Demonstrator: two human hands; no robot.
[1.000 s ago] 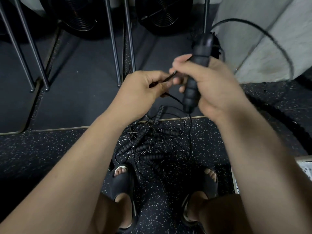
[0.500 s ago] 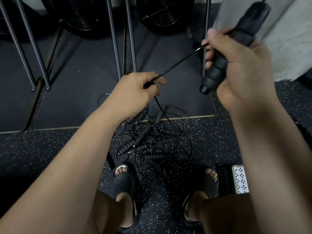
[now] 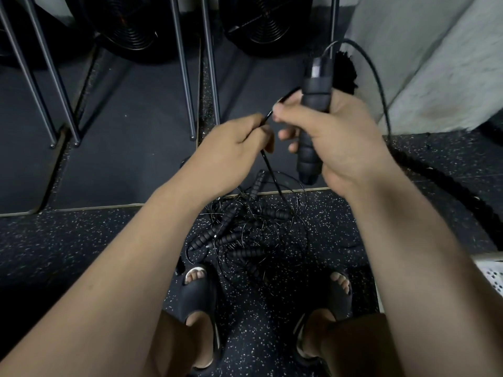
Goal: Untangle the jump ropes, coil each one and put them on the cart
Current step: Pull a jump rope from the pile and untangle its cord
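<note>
Pinching the thin black cord (image 3: 268,164) that drops toward the floor tangle (image 3: 245,229), the left grip (image 3: 228,151) sits just beside the right grip (image 3: 348,137) clasping the upright black foam handle (image 3: 315,96).

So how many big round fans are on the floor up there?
2. The left fan is at the top, left of centre. The middle fan is at the top centre. The picture's edge cuts both off, so more may be hidden.
</note>
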